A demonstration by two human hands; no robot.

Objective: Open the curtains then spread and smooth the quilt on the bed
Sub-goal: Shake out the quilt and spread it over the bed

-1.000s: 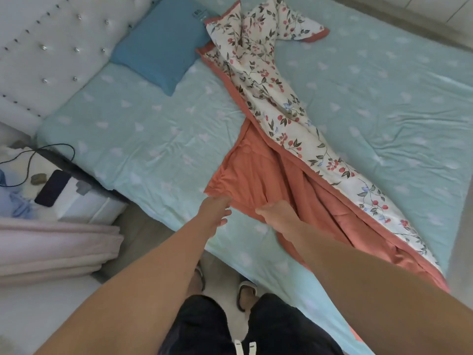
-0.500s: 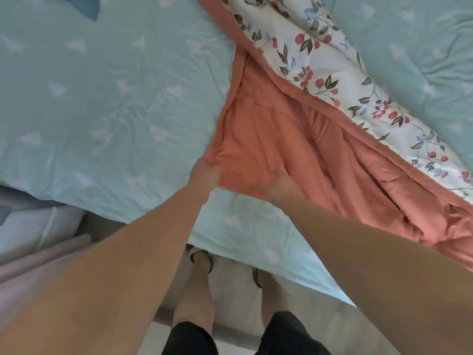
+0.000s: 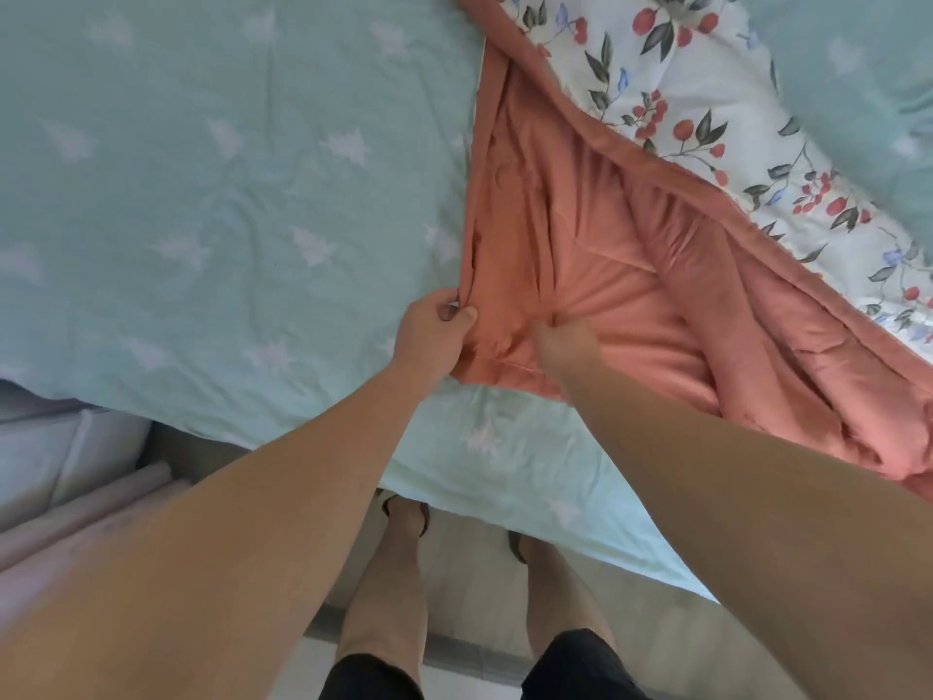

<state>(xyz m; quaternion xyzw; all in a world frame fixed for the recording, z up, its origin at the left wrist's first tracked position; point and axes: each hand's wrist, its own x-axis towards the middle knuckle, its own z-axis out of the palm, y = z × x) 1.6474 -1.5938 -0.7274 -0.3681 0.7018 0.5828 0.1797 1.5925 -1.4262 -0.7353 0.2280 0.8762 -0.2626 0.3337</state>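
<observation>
The quilt lies bunched in a diagonal strip across the bed, its orange underside facing up near me and its white floral side showing at the upper right. My left hand grips the quilt's near left corner, with fingers and thumb curled round the edge. My right hand pinches a gathered fold of orange fabric just to the right of it. Both hands sit close to the bed's near edge. The curtains are out of view.
The bed carries a pale green sheet with white leaf shapes. Folded pale pink and white cloth sits off the bed at the lower left. My feet in sandals stand on the floor beside the bed's edge.
The view has dropped and closed in on the quilt corner. Both hands have gone from reaching for the orange edge to gripping it, and the fabric puckers around my right hand.
</observation>
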